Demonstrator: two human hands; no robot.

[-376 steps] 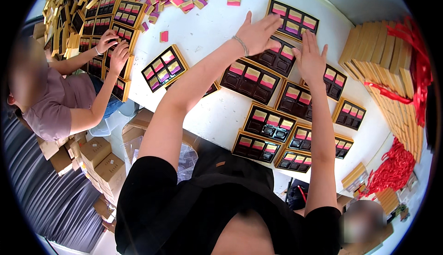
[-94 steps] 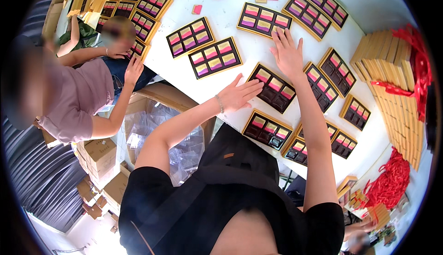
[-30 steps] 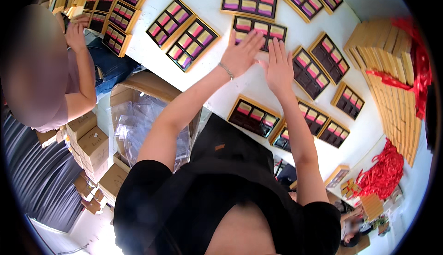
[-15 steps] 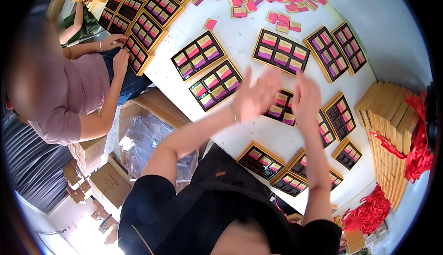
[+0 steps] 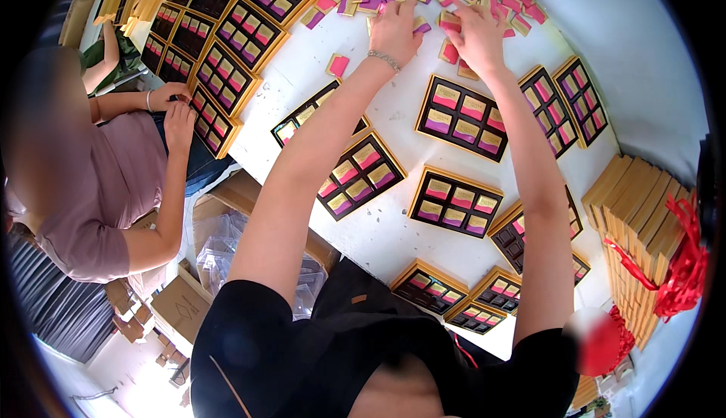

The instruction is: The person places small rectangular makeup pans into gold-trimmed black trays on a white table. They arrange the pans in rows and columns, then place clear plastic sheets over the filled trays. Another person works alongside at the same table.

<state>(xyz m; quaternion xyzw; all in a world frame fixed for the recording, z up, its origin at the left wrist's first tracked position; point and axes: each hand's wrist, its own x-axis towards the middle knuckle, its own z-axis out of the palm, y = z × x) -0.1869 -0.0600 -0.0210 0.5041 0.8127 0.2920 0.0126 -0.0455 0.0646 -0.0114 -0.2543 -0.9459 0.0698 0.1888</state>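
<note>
Both my arms stretch to the heap of small flat wrapped squares (image 5: 370,1), pink-and-gold and purple-and-gold, at the far side of the white table. My left hand (image 5: 395,38) is at the heap's near edge, fingers bent down and thumb apart, with no square visibly held. Beside it, my right hand (image 5: 479,40) has its thumb and index finger about a pink-and-gold wrapped square (image 5: 450,21). Below the hands lie a filled six-compartment box (image 5: 461,118) and another filled box (image 5: 455,201), both dark inside with gold rims. My left forearm partly hides a third box (image 5: 363,174).
Partly filled boxes (image 5: 429,286) sit at the near edge. Stacked gold box parts (image 5: 643,221) and red ribbon (image 5: 684,259) stand at right. On the left a co-worker (image 5: 113,184) handles a box beside rows of filled boxes (image 5: 246,36). A carton (image 5: 227,214) holds clear plastic covers.
Both my hands have moved from above the middle box up to the heap of wrapped squares. The middle box is now uncovered and appears filled.
</note>
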